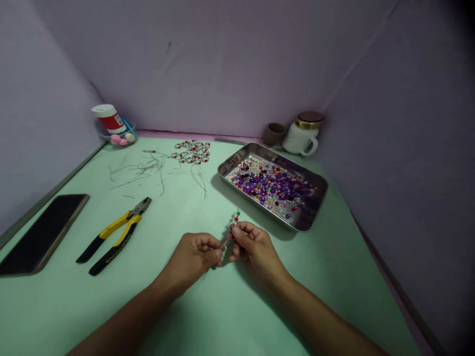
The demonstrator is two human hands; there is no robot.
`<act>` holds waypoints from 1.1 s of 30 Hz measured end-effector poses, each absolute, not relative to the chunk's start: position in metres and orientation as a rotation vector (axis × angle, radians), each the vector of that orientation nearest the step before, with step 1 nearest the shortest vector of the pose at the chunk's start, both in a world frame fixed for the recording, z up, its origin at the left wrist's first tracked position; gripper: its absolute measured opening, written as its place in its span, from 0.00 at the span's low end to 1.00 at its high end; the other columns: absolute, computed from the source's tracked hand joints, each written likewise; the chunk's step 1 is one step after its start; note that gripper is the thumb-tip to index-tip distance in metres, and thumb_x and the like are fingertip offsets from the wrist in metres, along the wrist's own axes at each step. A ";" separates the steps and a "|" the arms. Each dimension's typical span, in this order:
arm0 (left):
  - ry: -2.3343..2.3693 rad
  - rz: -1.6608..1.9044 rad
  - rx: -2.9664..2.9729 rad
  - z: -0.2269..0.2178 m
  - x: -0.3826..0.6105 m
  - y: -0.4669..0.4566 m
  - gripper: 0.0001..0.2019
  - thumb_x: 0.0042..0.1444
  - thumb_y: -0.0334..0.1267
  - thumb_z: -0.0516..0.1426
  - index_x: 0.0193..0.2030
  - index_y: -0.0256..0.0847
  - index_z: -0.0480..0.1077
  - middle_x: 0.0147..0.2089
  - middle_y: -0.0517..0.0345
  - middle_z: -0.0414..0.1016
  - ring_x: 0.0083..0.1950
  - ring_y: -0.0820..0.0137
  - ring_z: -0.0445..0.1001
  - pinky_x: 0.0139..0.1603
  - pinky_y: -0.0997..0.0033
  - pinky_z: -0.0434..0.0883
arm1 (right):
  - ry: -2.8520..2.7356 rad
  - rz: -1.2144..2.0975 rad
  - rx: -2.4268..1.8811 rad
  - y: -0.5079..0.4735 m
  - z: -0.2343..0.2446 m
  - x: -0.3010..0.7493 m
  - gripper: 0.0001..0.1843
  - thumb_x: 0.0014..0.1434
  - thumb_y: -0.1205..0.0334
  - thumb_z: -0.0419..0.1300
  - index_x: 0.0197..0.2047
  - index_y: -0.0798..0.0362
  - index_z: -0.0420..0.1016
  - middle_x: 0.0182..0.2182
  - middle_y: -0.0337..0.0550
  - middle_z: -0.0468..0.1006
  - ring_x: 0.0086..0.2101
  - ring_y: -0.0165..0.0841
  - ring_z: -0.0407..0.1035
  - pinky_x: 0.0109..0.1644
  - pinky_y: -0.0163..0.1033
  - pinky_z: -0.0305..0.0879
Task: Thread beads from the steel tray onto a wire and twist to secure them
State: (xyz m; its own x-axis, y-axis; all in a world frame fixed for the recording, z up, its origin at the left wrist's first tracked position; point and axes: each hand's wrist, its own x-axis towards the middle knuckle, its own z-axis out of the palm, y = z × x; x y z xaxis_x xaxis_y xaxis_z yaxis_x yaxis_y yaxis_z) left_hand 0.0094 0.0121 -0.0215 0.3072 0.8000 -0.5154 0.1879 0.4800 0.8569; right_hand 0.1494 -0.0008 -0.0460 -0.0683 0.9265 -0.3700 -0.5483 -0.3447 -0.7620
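Both of my hands meet over the green table near its middle front. My left hand (196, 257) is closed in a pinch on the lower end of a thin wire (224, 244). My right hand (251, 245) is closed round the wire's upper part, just below a few threaded beads (236, 216), red and green, that stick up past my fingers. A steel tray (310, 221) of mixed purple, red, white and black beads lies just beyond my right hand.
Yellow-handled pliers (115, 235) lie to the left, a dark phone (42, 232) at the left edge. Loose wire pieces (146, 168) and a finished beaded piece (192, 151) lie further back. A white lidded mug (302, 136), small cup (273, 133) and a glue bottle in a bowl (113, 123) stand by the purple wall.
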 end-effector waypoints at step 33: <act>1.251 0.495 2.546 -0.011 -0.018 0.013 0.10 0.51 0.31 0.50 0.33 0.42 0.73 0.28 0.56 0.73 0.29 0.70 0.71 0.29 0.73 0.63 | -2.236 0.185 -1.237 -0.015 -0.023 0.165 0.09 0.53 0.67 0.55 0.37 0.55 0.74 0.27 0.44 0.76 0.29 0.35 0.68 0.43 0.46 0.61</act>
State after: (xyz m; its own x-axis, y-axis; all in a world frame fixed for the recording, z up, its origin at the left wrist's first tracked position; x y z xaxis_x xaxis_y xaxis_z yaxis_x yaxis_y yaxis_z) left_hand -0.0178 0.0133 -0.0109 0.5711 0.7996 0.1858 0.7104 -0.5948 0.3762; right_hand 0.1652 -0.0147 -0.0229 -0.4084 0.8137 0.4137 0.7346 0.5620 -0.3802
